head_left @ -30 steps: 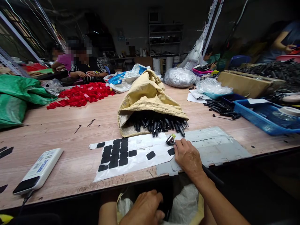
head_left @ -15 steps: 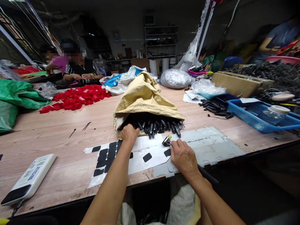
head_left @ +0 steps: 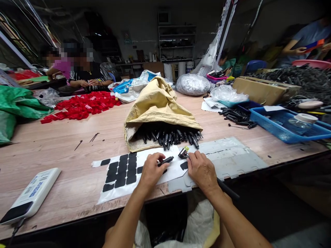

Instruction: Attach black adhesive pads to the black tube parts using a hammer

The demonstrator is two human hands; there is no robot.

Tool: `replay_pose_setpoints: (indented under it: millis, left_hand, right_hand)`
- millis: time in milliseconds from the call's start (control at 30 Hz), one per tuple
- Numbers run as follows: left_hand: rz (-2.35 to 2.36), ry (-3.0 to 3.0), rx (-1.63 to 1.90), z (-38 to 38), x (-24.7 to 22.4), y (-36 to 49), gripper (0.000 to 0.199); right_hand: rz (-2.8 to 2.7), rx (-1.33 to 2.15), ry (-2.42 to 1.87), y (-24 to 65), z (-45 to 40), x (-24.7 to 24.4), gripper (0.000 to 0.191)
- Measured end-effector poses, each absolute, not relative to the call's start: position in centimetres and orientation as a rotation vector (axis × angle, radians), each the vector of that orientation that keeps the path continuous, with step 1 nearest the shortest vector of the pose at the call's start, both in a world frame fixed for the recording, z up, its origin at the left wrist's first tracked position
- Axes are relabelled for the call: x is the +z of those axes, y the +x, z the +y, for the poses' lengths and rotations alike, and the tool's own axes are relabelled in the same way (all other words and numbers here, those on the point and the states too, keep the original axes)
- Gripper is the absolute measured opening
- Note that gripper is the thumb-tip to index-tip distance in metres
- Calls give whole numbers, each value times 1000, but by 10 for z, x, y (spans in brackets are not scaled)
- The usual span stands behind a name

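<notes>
My left hand (head_left: pixel 152 171) is closed on a slim black cylindrical part (head_left: pixel 166 161), which points to the right above the white sheet (head_left: pixel 165 174). My right hand (head_left: pixel 203 171) grips a small hammer (head_left: pixel 183 152); its metal head with a yellow-green label shows beyond the fingers, and the black handle sticks out behind the wrist. Just behind both hands, a yellow woven sack (head_left: pixel 157 103) lies with its mouth toward me, many similar black parts (head_left: pixel 168 137) spilling from it. Rows of black rounded patches (head_left: pixel 120 172) sit on the sheet to the left.
A grey board (head_left: pixel 232 155) lies under my right hand's side. At right stand a blue tray (head_left: pixel 287 129) and loose black parts (head_left: pixel 236 117). A white device (head_left: pixel 31 194) is at left, red pieces (head_left: pixel 82 105) farther back. An open sack (head_left: pixel 201 220) hangs below the table edge. Co-workers sit opposite.
My left hand has drawn back from the sack's mouth toward me and to the right, bringing out a black part. My right hand with the hammer has hardly moved.
</notes>
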State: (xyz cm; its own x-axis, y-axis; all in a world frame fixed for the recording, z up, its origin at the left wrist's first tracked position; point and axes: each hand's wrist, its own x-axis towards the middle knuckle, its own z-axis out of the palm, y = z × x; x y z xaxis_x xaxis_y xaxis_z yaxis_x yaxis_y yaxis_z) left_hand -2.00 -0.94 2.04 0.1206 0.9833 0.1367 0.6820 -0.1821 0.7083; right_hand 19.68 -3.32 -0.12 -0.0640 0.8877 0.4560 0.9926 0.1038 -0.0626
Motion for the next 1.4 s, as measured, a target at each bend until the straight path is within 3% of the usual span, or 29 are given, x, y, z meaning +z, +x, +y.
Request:
replay_pose_setpoints:
  millis: [233,667,1033,1400]
  left_hand:
    - [1495,2066,849,-15,2,-11,17]
    - [1508,2059,779,-16,3,-12,19]
    - [1521,2040,735,-16,7,-12,10]
    - [1520,2038,783,-16,5,-11,15]
  right_hand:
    - [-1999,-315,-1789,201,-32,-3,18]
    - [-1880,242,-1330,189,-57,11,33]
    - [-2012,128,-1412,169,-66,12,39]
    - [-1912,127,-1462,179,-65,10,39]
